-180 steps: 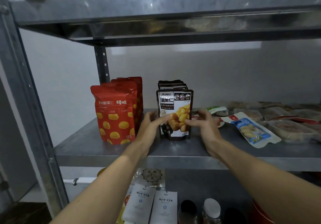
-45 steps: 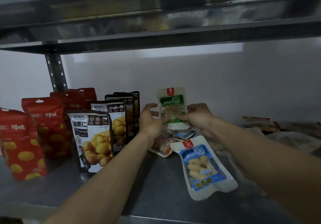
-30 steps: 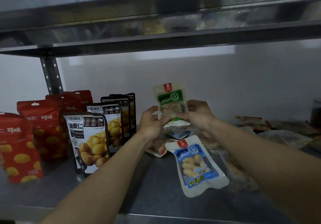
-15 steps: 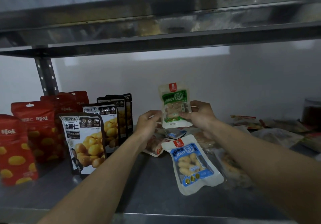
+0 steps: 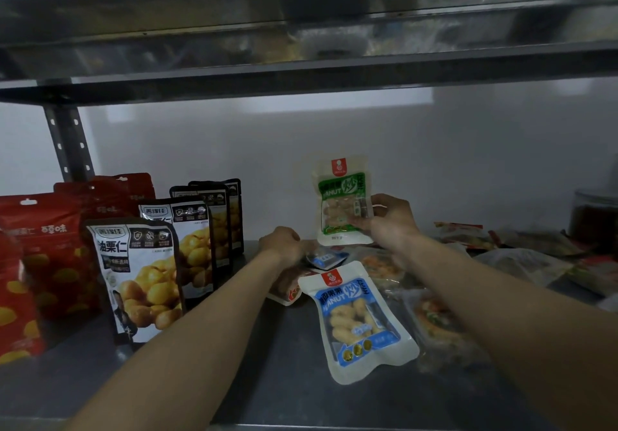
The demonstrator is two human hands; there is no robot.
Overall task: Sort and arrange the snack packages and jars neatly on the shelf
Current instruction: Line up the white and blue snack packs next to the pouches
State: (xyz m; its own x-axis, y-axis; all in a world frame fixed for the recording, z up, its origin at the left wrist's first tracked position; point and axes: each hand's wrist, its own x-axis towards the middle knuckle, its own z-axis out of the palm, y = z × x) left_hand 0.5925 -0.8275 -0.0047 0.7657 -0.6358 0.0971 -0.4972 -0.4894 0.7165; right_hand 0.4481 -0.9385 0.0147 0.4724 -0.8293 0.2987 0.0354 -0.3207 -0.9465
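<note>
Metal shelf (image 5: 267, 380) looks maybe half done: red pouches (image 5: 50, 246) and black pouches (image 5: 140, 273) stand in rows, loose pile (image 5: 434, 313) isn't sorted yet. Right hand (image 5: 391, 220) pinches the green packet (image 5: 341, 203); left hand (image 5: 282, 243) is curled at the pile, can't tell if it's gripping anything.

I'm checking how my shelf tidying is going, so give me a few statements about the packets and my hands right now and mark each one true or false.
1. The right hand holds the green peanut packet upright. True.
2. The blue peanut packet stands against the wall. False: it lies flat on the shelf.
3. The black chestnut pouches stand upright, to the right of the red pouches. True.
4. The left hand grips the green peanut packet too. False: it is lower, at a small blue packet lying on the shelf.
</note>
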